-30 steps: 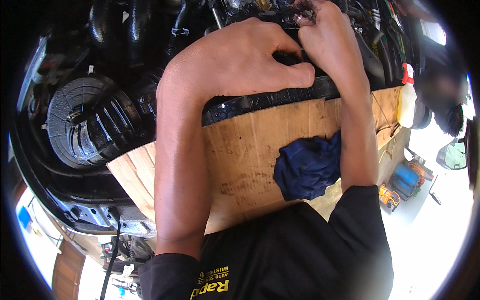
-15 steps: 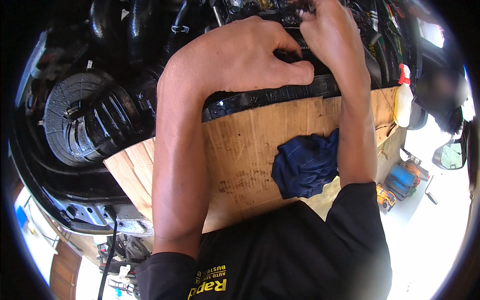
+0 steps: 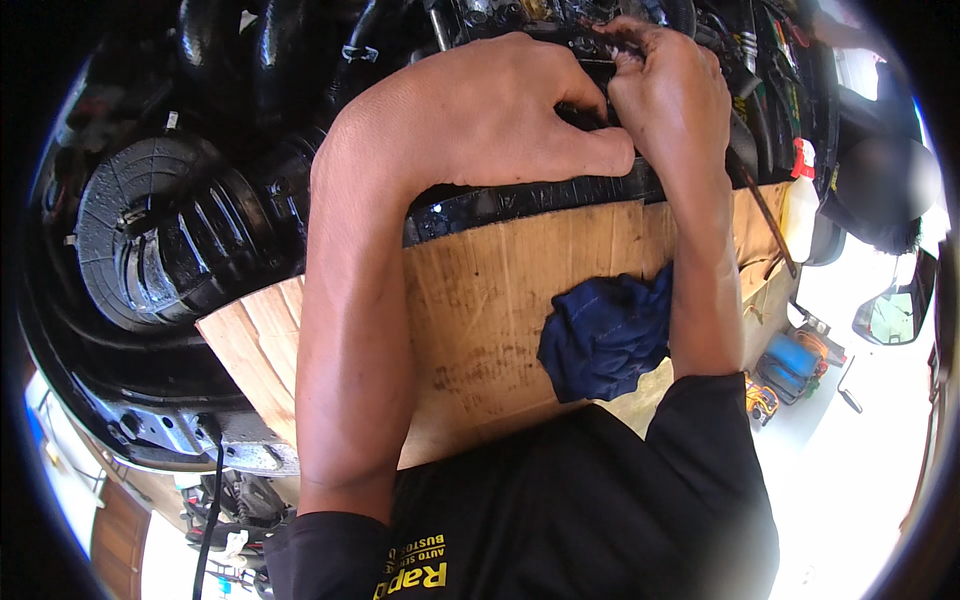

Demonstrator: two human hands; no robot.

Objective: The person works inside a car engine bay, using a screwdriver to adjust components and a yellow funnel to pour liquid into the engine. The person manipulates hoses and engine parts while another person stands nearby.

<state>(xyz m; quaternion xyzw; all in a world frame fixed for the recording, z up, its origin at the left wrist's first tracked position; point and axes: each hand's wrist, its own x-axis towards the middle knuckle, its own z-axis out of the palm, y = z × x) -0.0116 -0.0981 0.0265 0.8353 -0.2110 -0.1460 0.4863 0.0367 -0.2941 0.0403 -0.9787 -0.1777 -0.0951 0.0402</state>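
Note:
Both my arms reach over the front of a car's engine bay. My left hand [image 3: 490, 115] is bent down over the black front crossmember [image 3: 520, 200], its thumb stretched along the top. Its other fingers drop out of sight among the engine parts. Just right of it, my right hand [image 3: 675, 95] is closed, with fingertips curled together by dark metal parts of the engine [image 3: 560, 30]. Whatever lies between those fingertips is too dark to make out. A thin dark rod [image 3: 772, 225] slants out from behind my right wrist.
Cardboard [image 3: 490, 310] covers the car's front edge, with a dark blue cloth [image 3: 605, 335] on it. A round black ribbed housing [image 3: 150, 235] sits left. At right are a red-topped bottle [image 3: 801, 205], a person [image 3: 885, 180] and blue equipment [image 3: 787, 362] on the floor.
My right hand has come back slightly toward me and turned, showing more of its fingers. The thin rod now shows over the cardboard's right end. My left hand stays nearly in place.

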